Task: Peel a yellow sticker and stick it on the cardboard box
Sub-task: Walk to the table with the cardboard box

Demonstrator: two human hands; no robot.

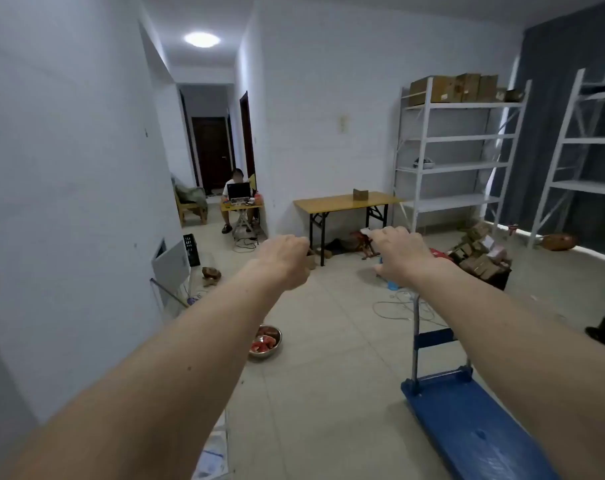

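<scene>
Both my arms reach straight out over the tiled floor, backs of the hands toward me. My left hand point(287, 259) has its fingers curled down and away, so whatever lies under them is hidden. My right hand point(399, 258) pinches a small white sheet point(365, 232) that sticks out at its fingertips. No yellow sticker shows. A small cardboard box point(360, 194) stands on the yellow folding table point(328, 204) against the far wall, well beyond both hands.
A blue platform trolley point(474, 431) stands on the floor at lower right, with cables beyond it. A metal bowl point(265, 342) of red food sits below my left forearm. White shelving point(457, 154) with boxes on top stands at right, loose boxes point(477, 251) beneath. A person sits at a laptop in the corridor.
</scene>
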